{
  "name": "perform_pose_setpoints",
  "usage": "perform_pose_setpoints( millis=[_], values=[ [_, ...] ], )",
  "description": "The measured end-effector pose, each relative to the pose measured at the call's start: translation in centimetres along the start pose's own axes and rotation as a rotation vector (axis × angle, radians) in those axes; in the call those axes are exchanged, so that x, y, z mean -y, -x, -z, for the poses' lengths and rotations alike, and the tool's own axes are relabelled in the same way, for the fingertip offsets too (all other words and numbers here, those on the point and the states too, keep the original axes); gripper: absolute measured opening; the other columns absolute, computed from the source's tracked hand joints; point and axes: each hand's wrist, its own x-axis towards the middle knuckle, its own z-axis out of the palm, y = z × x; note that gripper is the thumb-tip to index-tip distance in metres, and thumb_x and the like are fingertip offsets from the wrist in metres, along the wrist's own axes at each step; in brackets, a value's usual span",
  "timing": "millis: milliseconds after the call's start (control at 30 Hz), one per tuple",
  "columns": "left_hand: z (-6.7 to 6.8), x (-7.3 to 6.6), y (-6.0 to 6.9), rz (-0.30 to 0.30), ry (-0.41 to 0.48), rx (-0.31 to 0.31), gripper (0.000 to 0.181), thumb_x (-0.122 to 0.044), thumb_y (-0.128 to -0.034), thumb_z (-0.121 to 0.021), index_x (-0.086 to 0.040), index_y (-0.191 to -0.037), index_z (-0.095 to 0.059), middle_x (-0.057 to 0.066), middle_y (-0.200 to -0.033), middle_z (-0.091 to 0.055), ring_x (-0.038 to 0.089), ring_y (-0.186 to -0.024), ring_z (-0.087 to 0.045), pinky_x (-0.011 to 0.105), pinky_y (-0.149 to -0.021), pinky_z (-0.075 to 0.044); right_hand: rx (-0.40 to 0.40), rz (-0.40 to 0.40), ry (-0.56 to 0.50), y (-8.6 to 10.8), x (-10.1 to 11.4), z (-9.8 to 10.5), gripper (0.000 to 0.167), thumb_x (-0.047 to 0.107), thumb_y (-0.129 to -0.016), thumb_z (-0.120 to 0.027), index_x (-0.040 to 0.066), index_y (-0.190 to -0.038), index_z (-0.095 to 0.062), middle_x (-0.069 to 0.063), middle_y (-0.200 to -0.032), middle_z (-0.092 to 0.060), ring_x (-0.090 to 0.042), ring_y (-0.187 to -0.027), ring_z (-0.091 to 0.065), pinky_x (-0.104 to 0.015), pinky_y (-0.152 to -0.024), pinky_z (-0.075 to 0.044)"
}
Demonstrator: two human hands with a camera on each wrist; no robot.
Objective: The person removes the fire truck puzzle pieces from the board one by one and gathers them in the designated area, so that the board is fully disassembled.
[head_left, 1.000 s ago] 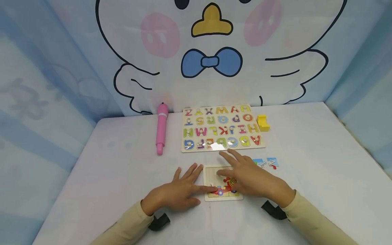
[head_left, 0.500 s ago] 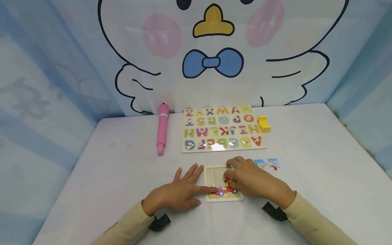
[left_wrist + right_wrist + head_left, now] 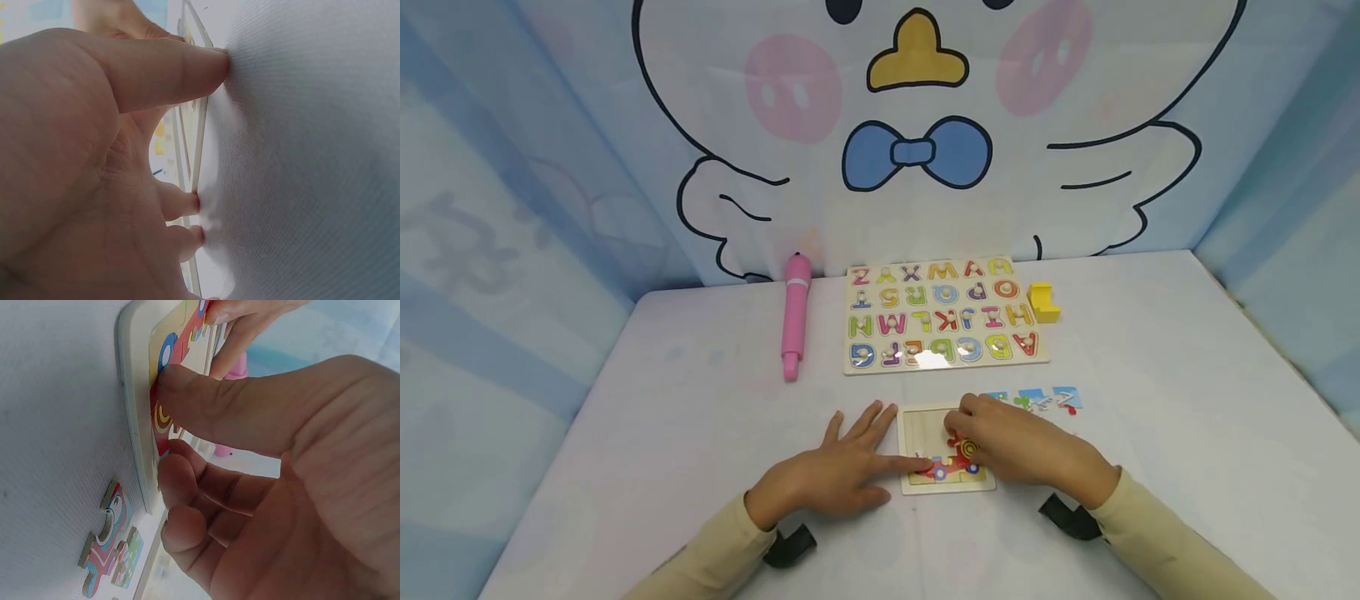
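Observation:
A small wooden puzzle tray [image 3: 905, 450] lies at the centre front, with red car pieces [image 3: 942, 469] in its lower part and bare wood at its upper left. My left hand [image 3: 831, 477] is spread flat at the tray's left side, its index finger resting on the car pieces; the left wrist view shows this hand [image 3: 81, 144] with the thumb on the cloth. Over the tray's right side, my right hand [image 3: 1030, 437] is curled. In the right wrist view its thumb presses a red piece with a yellow spiral [image 3: 162, 419], fingertips at the piece's edge.
Loose puzzle pieces [image 3: 1066, 398] lie beyond and beside my right hand. Behind the tray is an alphabet board [image 3: 880, 367], with a pink pen-shaped object [image 3: 796, 321] on its left and a small yellow block [image 3: 1043, 303] at its right.
The fingers of my right hand have drawn in from stretched out to curled at the spiral piece. My left hand has stayed in place.

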Motion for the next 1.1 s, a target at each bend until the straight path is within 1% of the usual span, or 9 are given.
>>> perform_pose_setpoints(
  millis=[167, 300, 433, 633, 867, 1100],
  values=[
    [-0.07, 0.02, -0.01, 0.003, -0.005, -0.001, 0.060, -0.028, -0.1002, -0.065, -0.055, -0.149, -0.043, 0.012, -0.172, -0.003, 0.031, -0.157, 0.008, 0.071, -0.117, -0.001, 0.023, -0.041, -0.017, -0.20, 0.01, -0.15, 0.031, 0.011, -0.090, -0.079, 0.012, -0.117, -0.063, 0.004, -0.095, -0.053, -0.013, -0.081, -0.051, -0.032, -0.073, -0.051],
    [-0.07, 0.03, 0.00, 0.003, -0.001, -0.001, 0.060, -0.028, -0.1001, -0.066, -0.055, -0.149, -0.044, 0.011, -0.172, -0.004, 0.031, -0.157, 0.008, 0.071, -0.117, -0.001, 0.033, -0.049, -0.031, -0.24, 0.02, -0.14, 0.030, 0.009, -0.091, -0.077, 0.013, -0.116, -0.061, 0.004, -0.094, -0.054, -0.013, -0.077, -0.052, -0.032, -0.070, -0.051],
    [-0.09, 0.07, 0.01, 0.003, 0.002, -0.004, 0.060, -0.028, -0.1001, -0.066, -0.055, -0.149, -0.044, 0.011, -0.172, -0.004, 0.031, -0.157, 0.008, 0.070, -0.117, -0.001, 0.024, -0.038, -0.043, -0.28, -0.03, -0.06, 0.026, 0.006, -0.092, -0.073, 0.014, -0.112, -0.059, 0.005, -0.090, -0.055, -0.013, -0.075, -0.052, -0.032, -0.069, -0.050],
    [-0.12, 0.09, -0.02, 0.002, 0.006, -0.001, 0.061, -0.028, -0.1000, -0.066, -0.056, -0.149, -0.043, 0.012, -0.172, -0.004, 0.030, -0.157, 0.008, 0.071, -0.117, -0.001, 0.002, -0.026, -0.071, -0.41, -0.10, 0.02, 0.018, 0.004, -0.095, -0.069, 0.014, -0.106, -0.059, 0.007, -0.085, -0.055, -0.011, -0.072, -0.052, -0.030, -0.067, -0.048],
    [-0.17, 0.05, -0.03, 0.004, -0.003, -0.004, 0.060, -0.028, -0.0998, -0.066, -0.056, -0.149, -0.044, 0.011, -0.172, -0.004, 0.031, -0.157, 0.008, 0.070, -0.117, -0.001, -0.001, 0.000, -0.104, -0.42, -0.20, 0.27, 0.015, 0.001, -0.096, -0.066, 0.014, -0.102, -0.060, 0.007, -0.083, -0.056, -0.011, -0.073, -0.052, -0.028, -0.067, -0.047],
    [-0.08, -0.09, -0.03, 0.016, 0.006, 0.001, 0.060, -0.028, -0.0998, -0.066, -0.056, -0.148, -0.044, 0.010, -0.172, -0.004, 0.030, -0.157, 0.008, 0.070, -0.117, 0.000, -0.016, 0.050, -0.102, -0.30, -0.46, 0.37, 0.015, 0.002, -0.098, -0.065, 0.015, -0.098, -0.056, 0.008, -0.079, -0.053, -0.009, -0.072, -0.051, -0.026, -0.067, -0.045]
  ],
)
